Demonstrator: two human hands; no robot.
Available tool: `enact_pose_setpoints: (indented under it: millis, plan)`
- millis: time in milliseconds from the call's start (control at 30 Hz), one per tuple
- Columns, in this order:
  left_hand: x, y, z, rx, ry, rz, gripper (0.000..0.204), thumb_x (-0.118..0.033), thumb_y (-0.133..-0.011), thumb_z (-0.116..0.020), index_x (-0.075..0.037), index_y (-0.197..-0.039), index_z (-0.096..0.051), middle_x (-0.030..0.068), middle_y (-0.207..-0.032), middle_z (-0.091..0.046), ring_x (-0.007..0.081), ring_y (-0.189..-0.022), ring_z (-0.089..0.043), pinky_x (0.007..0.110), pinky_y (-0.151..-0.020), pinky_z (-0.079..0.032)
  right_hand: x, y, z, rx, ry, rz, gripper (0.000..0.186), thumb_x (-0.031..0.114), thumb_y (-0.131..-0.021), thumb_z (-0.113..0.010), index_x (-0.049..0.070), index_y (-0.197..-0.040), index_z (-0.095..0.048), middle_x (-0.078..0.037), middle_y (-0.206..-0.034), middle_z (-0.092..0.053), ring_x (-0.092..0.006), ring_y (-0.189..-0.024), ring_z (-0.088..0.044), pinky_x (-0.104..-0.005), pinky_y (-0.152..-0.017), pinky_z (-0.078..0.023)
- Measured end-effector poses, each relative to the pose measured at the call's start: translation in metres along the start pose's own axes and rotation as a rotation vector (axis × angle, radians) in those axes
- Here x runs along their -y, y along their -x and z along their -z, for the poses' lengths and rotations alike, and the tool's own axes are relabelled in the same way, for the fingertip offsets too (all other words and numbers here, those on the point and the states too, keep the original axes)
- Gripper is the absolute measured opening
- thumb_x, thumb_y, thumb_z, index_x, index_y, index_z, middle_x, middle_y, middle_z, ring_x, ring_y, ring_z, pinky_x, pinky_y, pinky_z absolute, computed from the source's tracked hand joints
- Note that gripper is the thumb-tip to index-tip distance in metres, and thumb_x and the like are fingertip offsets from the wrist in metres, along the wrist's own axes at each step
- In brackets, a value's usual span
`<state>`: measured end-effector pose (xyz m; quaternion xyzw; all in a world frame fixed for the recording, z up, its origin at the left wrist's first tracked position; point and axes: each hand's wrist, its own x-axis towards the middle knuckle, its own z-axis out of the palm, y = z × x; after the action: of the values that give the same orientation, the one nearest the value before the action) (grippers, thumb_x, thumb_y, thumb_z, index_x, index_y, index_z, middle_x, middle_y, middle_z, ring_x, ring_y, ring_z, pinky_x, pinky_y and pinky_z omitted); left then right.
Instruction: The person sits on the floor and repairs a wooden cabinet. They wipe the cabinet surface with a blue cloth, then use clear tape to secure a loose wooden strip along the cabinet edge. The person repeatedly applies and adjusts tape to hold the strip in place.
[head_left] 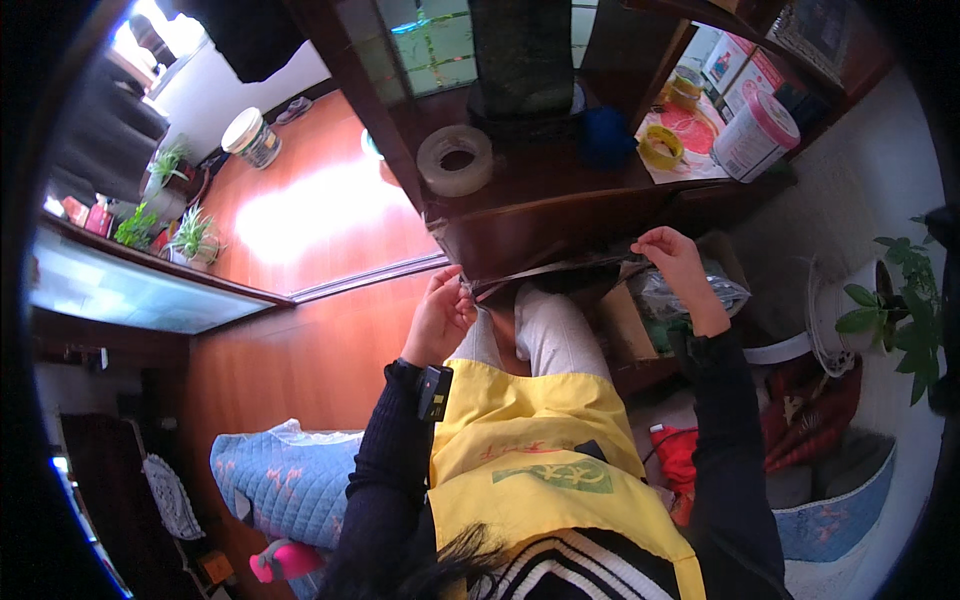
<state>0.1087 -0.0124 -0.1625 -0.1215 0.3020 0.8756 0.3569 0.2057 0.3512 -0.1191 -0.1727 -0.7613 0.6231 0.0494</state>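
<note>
A thin, clear plastic strip (545, 267) stretches between my two hands in front of the dark wooden cabinet (560, 225); whether it is sticky tape I cannot tell. Its left end is pinched in the fingers of my left hand (441, 318), close to the cabinet's front left corner. My right hand (680, 272) pinches the other end, a little higher and above an open cardboard box (622, 325). A wide roll of clear tape (435, 170) lies on the cabinet shelf, beyond my left hand.
On the shelf's right are a yellow tape roll (655, 150) and a white tub with a pink lid (752, 138). Clear plastic packaging (690, 295) fills part of the box. A potted plant (868, 300) stands at the right, a blue quilted seat (285, 475) at the left.
</note>
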Motion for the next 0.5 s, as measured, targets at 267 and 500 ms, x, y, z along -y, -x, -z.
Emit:
enact_pose_setpoints:
  millis: [267,500]
  plan:
    - [0.019,-0.045,-0.002,0.009,0.196,0.064,0.020,-0.005,-0.093,-0.048,-0.008,-0.113,-0.050,0.0055,-0.079,-0.060,0.0146,-0.069,-0.058,0.026,-0.064,-0.051,-0.009,-0.041,0.022,-0.098,-0.012,-0.096,0.005,0.005,-0.089,-0.058,0.003,-0.092,-0.061,-0.002,-0.090,-0.066,-0.0091,-0.081,-0.059,-0.0225,-0.071,-0.046]
    - [0.019,-0.071,0.002,0.035,0.241,-0.029,0.016,-0.011,-0.095,-0.052,-0.003,-0.109,-0.055,0.0065,-0.087,-0.065,0.0142,-0.076,-0.062,0.025,-0.069,-0.052,-0.030,-0.080,0.019,-0.097,0.106,0.009,0.008,0.007,-0.088,-0.061,0.003,-0.094,-0.064,0.001,-0.081,-0.061,-0.0067,-0.075,-0.054,-0.0230,-0.067,-0.045]
